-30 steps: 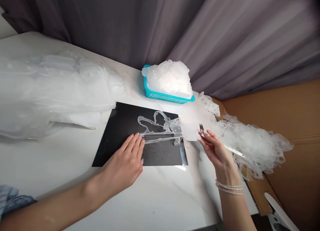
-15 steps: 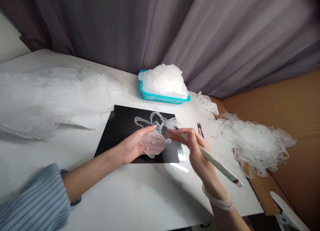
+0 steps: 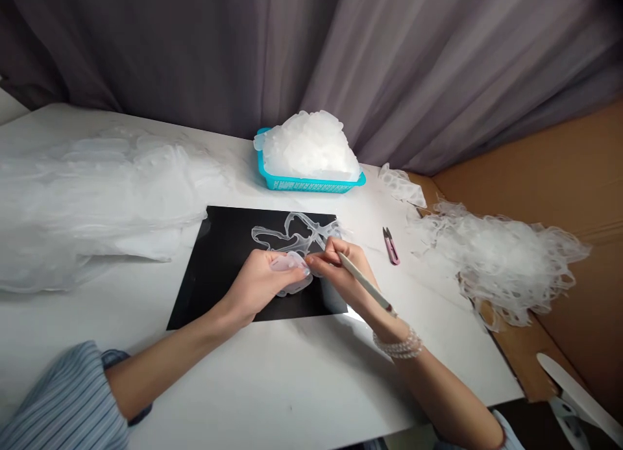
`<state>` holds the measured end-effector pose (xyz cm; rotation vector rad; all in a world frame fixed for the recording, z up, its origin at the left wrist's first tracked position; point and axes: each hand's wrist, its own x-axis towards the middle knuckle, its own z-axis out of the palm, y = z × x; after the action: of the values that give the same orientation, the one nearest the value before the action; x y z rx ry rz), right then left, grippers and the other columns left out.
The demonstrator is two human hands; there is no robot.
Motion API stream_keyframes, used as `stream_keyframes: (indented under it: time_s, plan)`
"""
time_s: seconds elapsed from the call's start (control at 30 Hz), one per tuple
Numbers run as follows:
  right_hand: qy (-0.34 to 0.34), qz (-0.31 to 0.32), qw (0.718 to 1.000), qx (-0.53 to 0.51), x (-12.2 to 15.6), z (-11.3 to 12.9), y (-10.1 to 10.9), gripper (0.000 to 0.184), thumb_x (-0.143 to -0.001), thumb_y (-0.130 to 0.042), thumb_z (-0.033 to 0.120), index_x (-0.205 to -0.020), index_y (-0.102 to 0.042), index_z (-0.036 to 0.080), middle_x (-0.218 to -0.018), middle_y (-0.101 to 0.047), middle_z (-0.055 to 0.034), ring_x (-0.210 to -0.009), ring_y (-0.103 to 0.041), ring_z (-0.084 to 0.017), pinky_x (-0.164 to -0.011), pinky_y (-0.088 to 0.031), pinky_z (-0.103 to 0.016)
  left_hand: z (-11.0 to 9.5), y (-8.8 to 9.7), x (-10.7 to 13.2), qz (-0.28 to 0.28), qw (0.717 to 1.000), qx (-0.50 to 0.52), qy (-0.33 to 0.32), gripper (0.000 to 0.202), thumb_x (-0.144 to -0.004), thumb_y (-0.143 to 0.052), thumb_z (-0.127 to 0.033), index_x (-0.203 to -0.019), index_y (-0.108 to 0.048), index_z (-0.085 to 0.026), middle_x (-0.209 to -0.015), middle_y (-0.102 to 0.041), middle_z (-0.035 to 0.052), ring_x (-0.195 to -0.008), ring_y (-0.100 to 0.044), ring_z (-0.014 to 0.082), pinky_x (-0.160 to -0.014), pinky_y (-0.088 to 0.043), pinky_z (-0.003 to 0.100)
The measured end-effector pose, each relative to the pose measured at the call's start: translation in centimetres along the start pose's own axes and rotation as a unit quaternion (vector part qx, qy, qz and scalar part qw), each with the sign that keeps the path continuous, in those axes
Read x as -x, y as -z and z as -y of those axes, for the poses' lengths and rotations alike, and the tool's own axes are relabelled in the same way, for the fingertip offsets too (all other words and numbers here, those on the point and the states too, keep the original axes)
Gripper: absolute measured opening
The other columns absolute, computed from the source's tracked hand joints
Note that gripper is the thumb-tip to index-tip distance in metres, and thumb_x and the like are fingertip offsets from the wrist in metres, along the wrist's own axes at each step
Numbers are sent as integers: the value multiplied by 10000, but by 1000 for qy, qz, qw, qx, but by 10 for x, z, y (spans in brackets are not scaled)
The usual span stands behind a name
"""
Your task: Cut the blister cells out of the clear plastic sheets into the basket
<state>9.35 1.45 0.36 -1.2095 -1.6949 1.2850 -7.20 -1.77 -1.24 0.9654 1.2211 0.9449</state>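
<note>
My left hand (image 3: 263,278) is closed on a flat, translucent, rounded plastic piece (image 3: 294,286), its thumb lying across the top. At the right edge of that piece, the fingertips of my right hand (image 3: 343,268) pinch close to the left thumb. A slim, pale pen-like tool (image 3: 365,282) lies in my right hand, its back end pointing toward the wrist; its tip is hidden. Under both hands is a black mat (image 3: 214,262). On it, just beyond the fingers, lies a clear cut-out scrap (image 3: 272,237) with open loops.
Behind the mat stands a turquoise basket (image 3: 311,185) heaped with translucent pieces. Stacked translucent sheets (image 3: 97,203) cover the left of the white table (image 3: 233,378). To the right are pink thread snips (image 3: 390,247), a tangled heap of scraps (image 3: 506,255) and a cardboard wall (image 3: 545,171).
My right hand has come left to the piece, and its fingertips now meet the piece's edge. The left thumb has moved over the piece, which is now more tilted. The view has shifted slightly.
</note>
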Motion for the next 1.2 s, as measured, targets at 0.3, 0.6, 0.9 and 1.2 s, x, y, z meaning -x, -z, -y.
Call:
stream_keyframes:
  time_s: [0.3, 0.6, 0.9, 1.2]
  plan:
    - [79, -134, 974, 166, -7, -29, 10, 360, -845, -577, 278, -645, -280, 239, -605, -525, 32, -623, -559, -131, -577, -417, -252, -9, 4, 2, -145, 984, -24, -100, 172, -765, -738, -343, -842, -767, -193, -914, -752, 34, -903, -669, 211, -816, -514, 307]
    - [109, -161, 973, 127, 7, 8, 19, 389, -872, -630, 278, -677, -296, 243, -858, -734, -51, -877, -706, -221, -696, -485, -324, -21, 12, 7, -20, 988, 151, -37, 186, -759, -792, -342, -888, -774, -209, -941, -747, 37, -874, -674, 170, -778, -543, 276]
    - [37, -9, 968, -249, 25, 24, 3, 409, -857, -674, 127, -705, -315, 251, -1021, -776, -39, -1072, -690, -252, -925, -523, -457, -30, 3, 18, 93, 970, 225, -12, 105, -851, -721, -305, -911, -772, -234, -913, -746, -11, -858, -643, 90, -750, -494, 157]
    - [-4, -33, 948, -316, 28, 26, 2, 394, -824, -710, 94, -680, -373, 240, -924, -788, -6, -1039, -707, -225, -993, -497, -445, -30, 0, 21, 86, 967, 242, 2, 94, -860, -711, -292, -915, -770, -244, -903, -733, -18, -862, -633, 95, -769, -493, 180]
